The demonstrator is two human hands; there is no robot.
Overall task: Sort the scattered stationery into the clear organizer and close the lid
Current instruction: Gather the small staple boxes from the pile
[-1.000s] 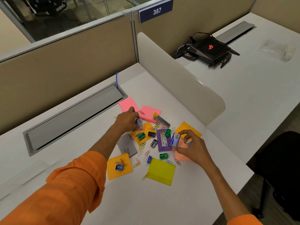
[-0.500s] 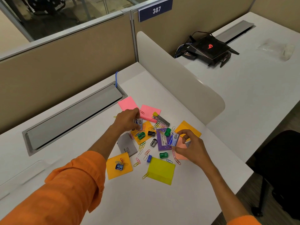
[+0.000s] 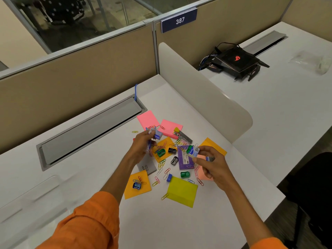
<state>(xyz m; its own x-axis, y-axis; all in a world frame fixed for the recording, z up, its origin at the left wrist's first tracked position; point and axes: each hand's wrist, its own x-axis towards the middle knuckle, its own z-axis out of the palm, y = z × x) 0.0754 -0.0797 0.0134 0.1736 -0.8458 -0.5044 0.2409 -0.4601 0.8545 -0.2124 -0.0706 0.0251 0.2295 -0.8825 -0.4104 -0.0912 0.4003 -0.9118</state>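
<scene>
At the left, a clear plastic organizer (image 3: pixel 30 198) lies faint on the white desk (image 3: pixel 179 229), well apart from the pile. The left hand (image 3: pixel 143 142) has lifted off the desk since a second ago, its grip closed on small blue-and-white wrapped erasers (image 3: pixel 156 134). The right hand (image 3: pixel 209 163) has likewise risen, pinching another wrapped eraser (image 3: pixel 194 152); both seem ready to carry toward the organizer.

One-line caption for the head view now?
Both hands, left and right, each lift small erasers above scattered stationery.
</scene>
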